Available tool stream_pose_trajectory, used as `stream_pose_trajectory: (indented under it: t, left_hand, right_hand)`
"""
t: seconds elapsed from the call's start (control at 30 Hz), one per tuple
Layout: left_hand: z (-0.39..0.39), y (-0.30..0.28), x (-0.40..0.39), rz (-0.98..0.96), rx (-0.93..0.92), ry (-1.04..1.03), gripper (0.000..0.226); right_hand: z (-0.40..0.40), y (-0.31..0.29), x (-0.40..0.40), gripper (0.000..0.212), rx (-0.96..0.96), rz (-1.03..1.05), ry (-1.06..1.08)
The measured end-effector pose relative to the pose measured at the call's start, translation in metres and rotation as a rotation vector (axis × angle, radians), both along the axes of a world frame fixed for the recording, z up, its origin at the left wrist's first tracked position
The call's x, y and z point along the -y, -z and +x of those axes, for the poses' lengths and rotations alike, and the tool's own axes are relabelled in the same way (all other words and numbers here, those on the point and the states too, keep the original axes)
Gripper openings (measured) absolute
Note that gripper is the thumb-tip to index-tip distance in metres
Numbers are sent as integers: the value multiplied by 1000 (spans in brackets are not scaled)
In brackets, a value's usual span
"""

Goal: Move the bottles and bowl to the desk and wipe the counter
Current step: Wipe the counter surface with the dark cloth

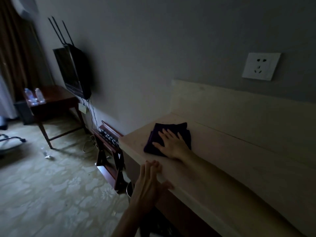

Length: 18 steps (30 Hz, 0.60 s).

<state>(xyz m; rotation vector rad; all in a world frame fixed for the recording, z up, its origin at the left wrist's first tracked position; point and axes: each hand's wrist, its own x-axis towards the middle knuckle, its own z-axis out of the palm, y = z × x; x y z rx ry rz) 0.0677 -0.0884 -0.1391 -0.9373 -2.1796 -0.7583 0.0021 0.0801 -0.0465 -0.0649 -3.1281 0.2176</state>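
My right hand (171, 144) flat on cloth (153, 142) — counter (222, 168) | left hand (152, 182) loose, fingers straight — counter's front edge

- counter (213, 168) top is bare from the purple cloth (154, 139) all the way toward the camera, so lots of sliding room there
- raised back ledge (239, 106) and wall close off the far side
- right hand (172, 144) lies flat on the cloth near the end
- left hand (150, 183) rests on the front edge
- luggage rack (109, 147) stands just past the counter end
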Motion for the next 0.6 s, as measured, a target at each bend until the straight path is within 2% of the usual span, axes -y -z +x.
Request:
stream_pose_trajectory:
  t: [0.1,0.2,0.37,0.5,0.6]
  left_hand:
    - [0,-6,2,-33,-20,13,68]
    - [3,-14,11,-69,30,36,66]
    - [1,-30,21,-100,68,74,59]
    - [-12,-33,34,-199,49,104,57]
    - [-21,-33,38,-220,44,59,53]
  right_hand:
    - [-15,-1,4,82,16,9,-18]
    - [8,2,-7,81,1,24,-31]
    - [106,2,-56,83,-13,12,-45]
    - [204,2,-98,83,-6,36,-5]
    - [242,-1,-105,87,6,61,9]
